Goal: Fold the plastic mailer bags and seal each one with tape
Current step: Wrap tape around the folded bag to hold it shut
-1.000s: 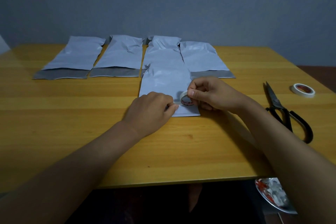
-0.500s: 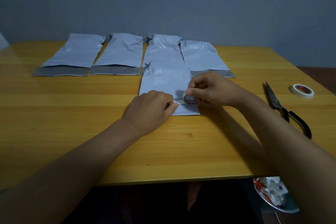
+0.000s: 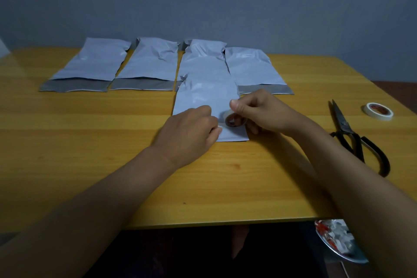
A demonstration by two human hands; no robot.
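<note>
Lying in a row along the far side of the wooden table (image 3: 67, 142), four unfolded mailer bags (image 3: 94, 63) show their grey flaps toward the person; the third from the left is partly covered by the folded mailer bag (image 3: 203, 99), which rests flat nearer the person and serves as the centre of the scene. On the near left part of that folded bag, the left hand (image 3: 189, 133) rests with fingers curled, its fingertips pinching what appears to be the loose end of the tape; the strip itself is too small to make out. Just right of those fingertips, on the bag's near right corner, the right hand (image 3: 259, 113) holds a small roll of tape (image 3: 233, 119) between thumb and curled fingers, the roll standing on edge against the plastic. Well to the right of the folded bag, black-handled scissors (image 3: 352, 137) lie with blades pointing away from the person. Farther right still, near the table's edge, a second roll of tape (image 3: 379, 110) lies flat.
</note>
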